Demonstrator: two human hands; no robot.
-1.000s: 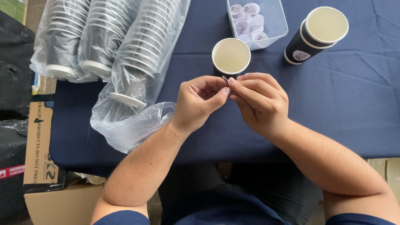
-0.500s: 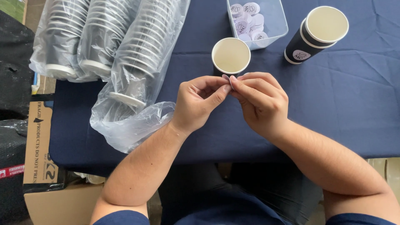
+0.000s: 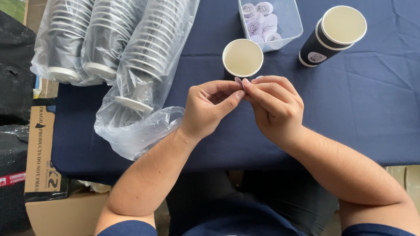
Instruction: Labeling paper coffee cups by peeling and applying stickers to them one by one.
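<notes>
My left hand (image 3: 211, 108) and my right hand (image 3: 273, 105) meet fingertip to fingertip over the dark blue tablecloth (image 3: 372, 113). Together they pinch a small pale round sticker (image 3: 239, 81), mostly hidden by my fingers. Just beyond my fingertips stands a single dark paper cup (image 3: 242, 57) with a white rim and an empty pale inside. A clear plastic tray (image 3: 288, 22) holding several round white stickers sits right behind that cup.
A short stack of dark paper cups (image 3: 333, 36) stands at the far right. Three long sleeves of stacked cups in clear plastic bags (image 3: 131, 74) lie on the left. A cardboard box (image 3: 41, 153) and black bags sit beside the table's left edge.
</notes>
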